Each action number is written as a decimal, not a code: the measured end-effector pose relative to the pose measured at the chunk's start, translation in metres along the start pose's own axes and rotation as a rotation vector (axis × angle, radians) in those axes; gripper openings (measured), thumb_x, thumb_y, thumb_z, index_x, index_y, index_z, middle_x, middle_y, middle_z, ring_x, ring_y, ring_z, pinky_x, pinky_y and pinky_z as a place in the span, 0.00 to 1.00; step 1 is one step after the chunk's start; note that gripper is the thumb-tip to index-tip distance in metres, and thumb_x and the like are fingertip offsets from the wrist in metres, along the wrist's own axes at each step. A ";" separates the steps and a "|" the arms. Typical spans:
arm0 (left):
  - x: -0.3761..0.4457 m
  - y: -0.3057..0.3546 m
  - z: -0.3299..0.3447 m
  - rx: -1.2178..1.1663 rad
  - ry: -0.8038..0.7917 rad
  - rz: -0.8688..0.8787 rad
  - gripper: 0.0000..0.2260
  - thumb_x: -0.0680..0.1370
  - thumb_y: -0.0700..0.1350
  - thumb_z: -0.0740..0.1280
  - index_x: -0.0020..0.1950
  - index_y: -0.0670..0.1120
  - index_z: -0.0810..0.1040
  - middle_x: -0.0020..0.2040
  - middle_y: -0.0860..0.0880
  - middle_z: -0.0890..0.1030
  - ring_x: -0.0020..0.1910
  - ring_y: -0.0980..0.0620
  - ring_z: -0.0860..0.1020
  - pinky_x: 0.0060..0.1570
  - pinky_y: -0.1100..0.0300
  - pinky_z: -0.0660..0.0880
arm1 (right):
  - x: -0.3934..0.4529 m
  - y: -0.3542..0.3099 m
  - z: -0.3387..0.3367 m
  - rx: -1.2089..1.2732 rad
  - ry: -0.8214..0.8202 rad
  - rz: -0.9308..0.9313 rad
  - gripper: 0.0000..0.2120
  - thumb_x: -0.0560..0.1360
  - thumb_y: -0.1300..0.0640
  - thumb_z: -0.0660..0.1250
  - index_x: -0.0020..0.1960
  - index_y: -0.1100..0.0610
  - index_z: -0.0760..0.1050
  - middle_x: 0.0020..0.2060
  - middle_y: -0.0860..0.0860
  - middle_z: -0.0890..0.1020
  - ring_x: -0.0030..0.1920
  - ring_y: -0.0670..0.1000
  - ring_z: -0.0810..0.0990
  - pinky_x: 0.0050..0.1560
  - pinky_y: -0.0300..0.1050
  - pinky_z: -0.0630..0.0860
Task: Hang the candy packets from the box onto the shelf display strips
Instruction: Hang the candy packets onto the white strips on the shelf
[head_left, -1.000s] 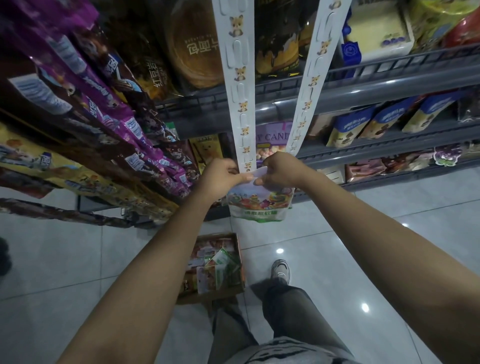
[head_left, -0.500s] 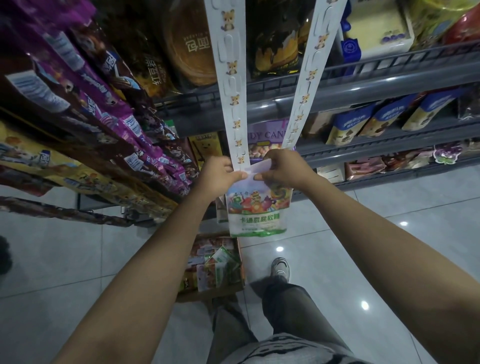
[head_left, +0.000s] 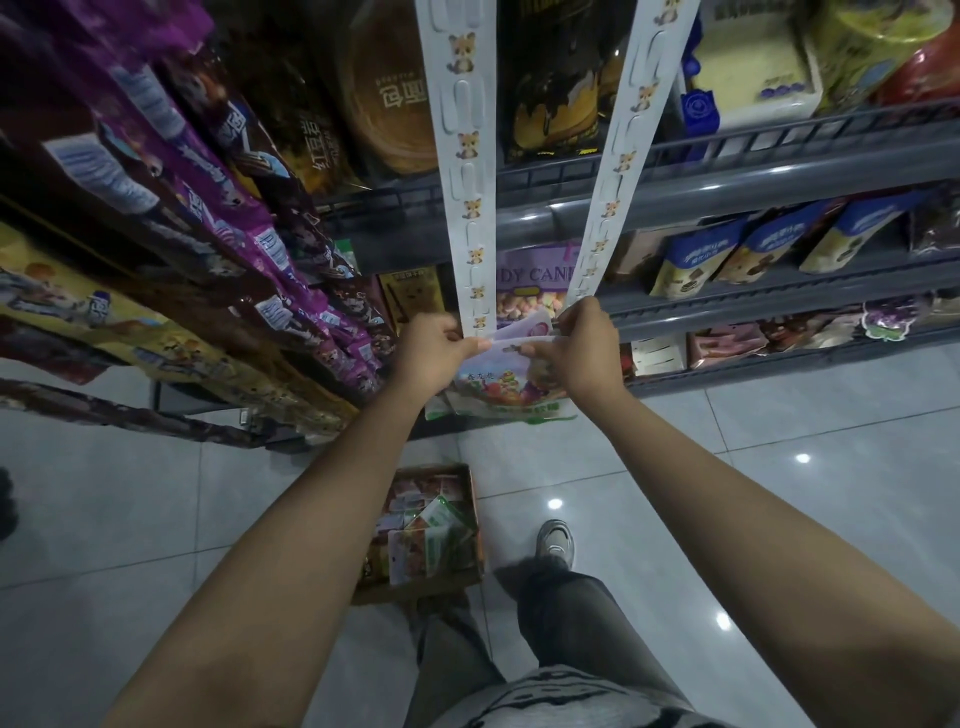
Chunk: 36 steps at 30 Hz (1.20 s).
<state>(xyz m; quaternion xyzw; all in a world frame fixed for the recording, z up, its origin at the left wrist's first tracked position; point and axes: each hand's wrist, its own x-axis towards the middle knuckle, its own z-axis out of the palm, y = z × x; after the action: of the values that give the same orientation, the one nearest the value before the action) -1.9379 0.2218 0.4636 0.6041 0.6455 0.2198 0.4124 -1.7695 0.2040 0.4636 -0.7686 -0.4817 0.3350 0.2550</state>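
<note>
We see a candy packet (head_left: 501, 387) held up at the bottom end of the left display strip (head_left: 464, 171), both hands on its top edge. The left hand (head_left: 434, 353) pinches the packet's top left corner together with the strip's lower end; the right hand (head_left: 582, 345) has fingers curled round the top right part. The packet is a flat pouch with a pale lilac top that is bent over, a band of bright cartoon fruit print below it and a green strip along the bottom edge. The white strips carry small fox pictures and slot tabs; the right strip (head_left: 626, 140) hangs just beside and ends behind the right hand. Below on the tiled floor (head_left: 156, 519) sits an open cardboard box (head_left: 470, 577) with more packets, near the person's shoe (head_left: 556, 540).
</note>
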 end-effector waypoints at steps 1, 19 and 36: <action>0.000 0.001 -0.001 0.008 0.011 0.007 0.14 0.73 0.38 0.71 0.58 0.36 0.80 0.62 0.41 0.79 0.57 0.46 0.79 0.39 0.73 0.71 | 0.000 0.001 0.000 -0.016 -0.019 0.000 0.19 0.66 0.54 0.77 0.48 0.61 0.72 0.44 0.54 0.77 0.44 0.53 0.76 0.46 0.50 0.77; 0.004 0.012 -0.019 -0.016 -0.156 0.001 0.08 0.77 0.41 0.67 0.55 0.42 0.80 0.54 0.49 0.80 0.51 0.52 0.78 0.48 0.62 0.74 | 0.006 -0.014 -0.020 -0.167 -0.140 -0.283 0.04 0.74 0.59 0.68 0.45 0.59 0.80 0.48 0.56 0.83 0.51 0.57 0.78 0.47 0.50 0.77; 0.000 0.044 -0.028 -0.146 -0.108 -0.062 0.17 0.79 0.55 0.62 0.50 0.44 0.83 0.48 0.49 0.82 0.48 0.49 0.79 0.51 0.55 0.73 | 0.006 -0.035 -0.017 0.048 -0.136 -0.253 0.05 0.75 0.57 0.67 0.45 0.57 0.82 0.42 0.51 0.83 0.40 0.45 0.76 0.47 0.45 0.77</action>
<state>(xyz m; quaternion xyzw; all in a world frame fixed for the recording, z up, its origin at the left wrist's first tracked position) -1.9340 0.2355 0.5139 0.5632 0.6228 0.2206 0.4962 -1.7751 0.2224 0.4983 -0.6709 -0.5828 0.3628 0.2805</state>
